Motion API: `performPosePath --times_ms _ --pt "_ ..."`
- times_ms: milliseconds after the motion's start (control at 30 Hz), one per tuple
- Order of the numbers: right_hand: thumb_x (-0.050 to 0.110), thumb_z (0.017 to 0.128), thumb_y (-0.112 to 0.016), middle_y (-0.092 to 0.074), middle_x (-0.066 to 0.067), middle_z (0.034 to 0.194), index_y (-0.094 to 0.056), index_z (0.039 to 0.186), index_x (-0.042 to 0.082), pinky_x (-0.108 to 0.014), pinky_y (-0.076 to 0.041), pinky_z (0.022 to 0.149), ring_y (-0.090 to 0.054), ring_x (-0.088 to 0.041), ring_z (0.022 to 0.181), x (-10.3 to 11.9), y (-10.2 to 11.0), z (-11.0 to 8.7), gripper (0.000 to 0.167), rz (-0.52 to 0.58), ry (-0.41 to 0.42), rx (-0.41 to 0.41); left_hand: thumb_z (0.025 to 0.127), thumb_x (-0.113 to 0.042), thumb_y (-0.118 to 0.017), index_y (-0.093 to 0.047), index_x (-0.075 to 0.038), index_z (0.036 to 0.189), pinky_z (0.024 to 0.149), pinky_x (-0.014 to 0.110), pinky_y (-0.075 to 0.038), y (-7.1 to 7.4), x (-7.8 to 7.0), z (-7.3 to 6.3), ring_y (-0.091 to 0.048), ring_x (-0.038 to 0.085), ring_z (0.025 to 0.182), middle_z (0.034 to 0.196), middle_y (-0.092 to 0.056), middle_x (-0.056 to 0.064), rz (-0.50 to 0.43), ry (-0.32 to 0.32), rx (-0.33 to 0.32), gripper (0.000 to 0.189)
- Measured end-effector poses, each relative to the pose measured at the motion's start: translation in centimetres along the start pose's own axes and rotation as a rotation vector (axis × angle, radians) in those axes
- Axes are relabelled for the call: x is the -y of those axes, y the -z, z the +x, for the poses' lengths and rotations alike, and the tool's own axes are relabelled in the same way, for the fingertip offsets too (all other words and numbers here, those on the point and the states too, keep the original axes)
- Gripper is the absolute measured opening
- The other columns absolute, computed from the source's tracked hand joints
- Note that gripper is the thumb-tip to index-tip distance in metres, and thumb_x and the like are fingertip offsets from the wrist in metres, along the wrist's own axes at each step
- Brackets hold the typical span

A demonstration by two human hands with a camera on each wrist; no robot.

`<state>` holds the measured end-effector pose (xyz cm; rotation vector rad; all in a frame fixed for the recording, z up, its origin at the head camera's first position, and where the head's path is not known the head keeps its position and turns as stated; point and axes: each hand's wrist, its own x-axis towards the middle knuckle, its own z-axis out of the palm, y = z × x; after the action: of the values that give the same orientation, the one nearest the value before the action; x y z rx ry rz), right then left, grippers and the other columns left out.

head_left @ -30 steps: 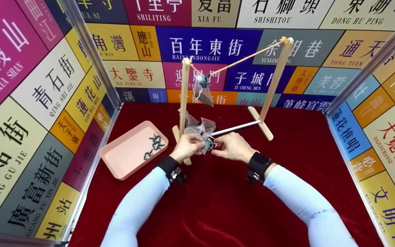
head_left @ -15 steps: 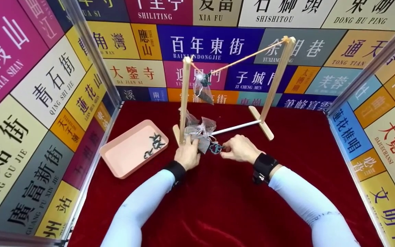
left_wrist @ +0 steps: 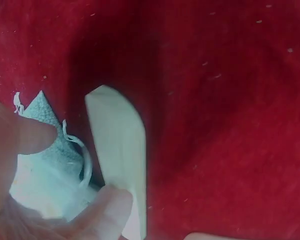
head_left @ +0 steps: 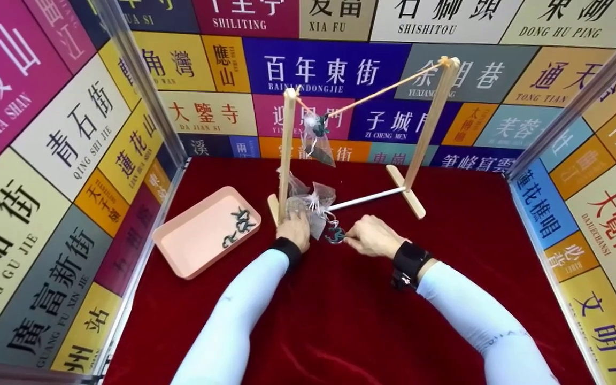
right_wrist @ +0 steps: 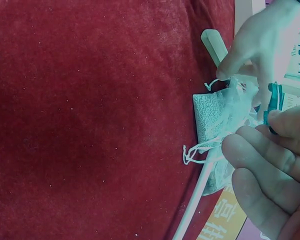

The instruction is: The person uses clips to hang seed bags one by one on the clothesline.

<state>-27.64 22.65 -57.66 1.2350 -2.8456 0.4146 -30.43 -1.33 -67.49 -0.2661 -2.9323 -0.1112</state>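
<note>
In the head view, my left hand (head_left: 293, 231) is low beside the left wooden post, at a heap of small mesh drawstring bags (head_left: 314, 206). In the left wrist view, its thumb and a finger are spread over a grain-filled bag (left_wrist: 65, 152), one fingertip right at the wooden foot (left_wrist: 117, 135). My right hand (head_left: 375, 235) pinches a dark green hook (head_left: 335, 234) between thumb and forefinger, the other fingers loosely bent. White cord runs from the bags toward that hook. Another mesh bag (head_left: 318, 147) hangs from the stand's orange cord (head_left: 388, 85).
A pink tray (head_left: 190, 243) with several dark green hooks (head_left: 241, 222) lies to the left. The stand has a right post (head_left: 431, 128) on a wooden foot and a white crossbar (head_left: 369, 198). Red cloth (head_left: 393, 331) covers the table; printed panels enclose it.
My left hand has left the hook and moved up and left onto the bags. My right hand has shifted slightly right, still holding the hook, which has moved with it.
</note>
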Motion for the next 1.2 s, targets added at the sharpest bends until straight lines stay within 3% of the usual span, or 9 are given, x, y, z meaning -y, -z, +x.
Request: performPosePath --times_ms 267,467,667,767,833,900,1000,1067,1200 --pt "0.016 0.099 -0.079 -0.079 0.000 0.072 -0.088 0.088 0.011 -0.036 -0.052 0.057 -0.050 -0.007 0.057 0.0 0.7 0.0 0.016 0.005 -0.030 0.033 0.095 -0.008 -0.078 -0.086 -0.003 0.098 0.074 0.046 -0.071 3.3 0.3 0.6 -0.085 0.035 0.088 0.097 -0.083 0.020 -0.013 -0.050 0.077 0.011" --pt "0.017 0.099 -0.079 -0.070 0.002 0.064 -0.082 0.080 0.013 -0.038 -0.050 0.056 -0.048 -0.010 0.055 -0.2 2.0 0.3 0.020 -0.043 -0.047 -0.004 0.090 -0.015 -0.083 -0.086 -0.008 0.090 0.070 0.049 -0.070 5.9 0.1 1.2 -0.084 0.033 0.085 0.089 -0.084 0.014 -0.017 -0.140 0.036 0.007" --pt "0.017 0.099 -0.077 -0.056 0.005 0.058 -0.075 0.072 0.014 -0.038 -0.046 0.053 -0.048 -0.013 0.055 -0.4 3.7 0.8 0.028 -0.096 -0.115 -0.047 0.091 -0.023 -0.081 -0.085 -0.015 0.087 0.069 0.046 -0.067 9.0 -1.2 1.4 -0.082 0.028 0.079 0.086 -0.084 0.006 0.099 -0.225 -0.062 0.009" --pt "0.018 0.099 -0.076 -0.056 0.002 0.059 -0.071 0.071 0.013 -0.044 -0.051 0.055 -0.055 -0.020 0.055 -0.5 5.0 1.2 0.029 -0.162 -0.171 -0.039 0.089 -0.024 -0.082 -0.084 -0.017 0.086 0.067 0.045 -0.067 10.7 -1.8 1.4 -0.083 0.027 0.079 0.088 -0.084 0.004 0.123 -0.243 -0.044 0.008" --pt "0.020 0.099 -0.074 -0.059 -0.002 0.060 -0.067 0.069 0.013 -0.051 -0.061 0.072 -0.063 -0.027 0.059 -0.6 6.5 1.7 0.032 -0.260 -0.184 -0.038 0.092 -0.024 -0.081 -0.084 -0.018 0.087 0.066 0.045 -0.068 12.0 -2.2 1.6 -0.083 0.028 0.080 0.090 -0.085 0.004 0.116 -0.253 -0.022 0.009" --pt "0.020 0.100 -0.070 -0.060 -0.005 0.060 -0.063 0.067 0.012 -0.055 -0.064 0.073 -0.066 -0.032 0.058 -0.7 8.5 2.3 0.035 -0.355 -0.189 -0.054 0.095 -0.022 -0.079 -0.085 -0.018 0.089 0.064 0.047 -0.069 13.4 -2.4 2.1 -0.084 0.029 0.081 0.092 -0.085 0.005 0.078 -0.259 -0.016 0.009" --pt "0.019 0.101 -0.065 -0.059 -0.007 0.061 -0.060 0.067 0.010 -0.053 -0.065 0.066 -0.064 -0.031 0.055 -0.6 11.8 3.5 0.035 -0.475 -0.156 -0.138 0.093 -0.018 -0.081 -0.086 -0.019 0.093 0.066 0.047 -0.069 15.9 -2.8 2.9 -0.084 0.030 0.082 0.095 -0.085 0.006 0.022 -0.290 -0.020 0.005" --pt "0.016 0.102 -0.063 -0.058 -0.007 0.061 -0.061 0.071 0.007 -0.048 -0.056 0.046 -0.058 -0.028 0.049 -0.4 14.1 4.3 0.033 -0.509 -0.133 -0.202 0.089 -0.015 -0.082 -0.086 -0.017 0.095 0.067 0.046 -0.069 17.4 -3.2 3.3 -0.083 0.030 0.082 0.097 -0.085 0.006 -0.005 -0.316 -0.042 0.007" --pt "0.015 0.104 -0.064 -0.065 -0.012 0.065 -0.067 0.081 0.000 -0.047 -0.056 0.046 -0.058 -0.027 0.048 0.4 18.4 5.7 0.028 -0.561 -0.055 -0.297 0.090 -0.009 -0.075 -0.082 -0.013 0.098 0.069 0.047 -0.069 20.3 -4.3 4.2 -0.082 0.031 0.083 0.102 -0.083 0.009 0.004 -0.378 -0.096 0.011"
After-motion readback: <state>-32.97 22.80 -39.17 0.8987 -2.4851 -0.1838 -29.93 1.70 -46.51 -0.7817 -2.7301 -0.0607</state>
